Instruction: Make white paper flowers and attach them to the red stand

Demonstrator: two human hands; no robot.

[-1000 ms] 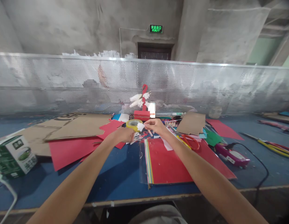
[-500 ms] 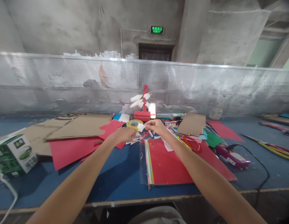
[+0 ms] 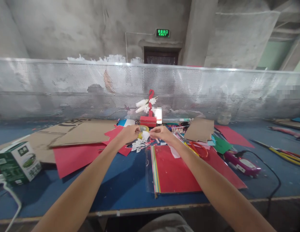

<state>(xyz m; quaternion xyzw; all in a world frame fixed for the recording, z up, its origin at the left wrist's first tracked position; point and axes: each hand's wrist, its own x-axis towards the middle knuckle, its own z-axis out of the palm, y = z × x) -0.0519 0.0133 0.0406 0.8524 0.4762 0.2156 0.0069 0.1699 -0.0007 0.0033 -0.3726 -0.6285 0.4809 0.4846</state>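
A small white paper flower [image 3: 145, 136] is pinched between the thumb and fingers of my right hand [image 3: 161, 132]. Just left of it, my left hand [image 3: 130, 133] has its fingers drawn together beside a yellow tape roll [image 3: 143, 128]; whatever they may hold is too small to make out. Below the two hands lies a heap of white paper pieces [image 3: 139, 145] with thin stems. Behind them stands a red upright [image 3: 151, 94] bearing white flowers [image 3: 142, 103], on a red box base [image 3: 148, 121].
A phone [image 3: 159, 116] stands beside the red box. Cardboard [image 3: 84, 132] and red paper [image 3: 77, 158] lie left, near a green-white carton [image 3: 19, 161]. On the right are red sheets [image 3: 179, 170], scissors [image 3: 200, 149], a purple power strip [image 3: 244, 164] and pliers [image 3: 280, 151].
My left hand has risen from over the white pieces to the tape roll, uncovering the heap. My right hand has stayed nearly in place with the flower.
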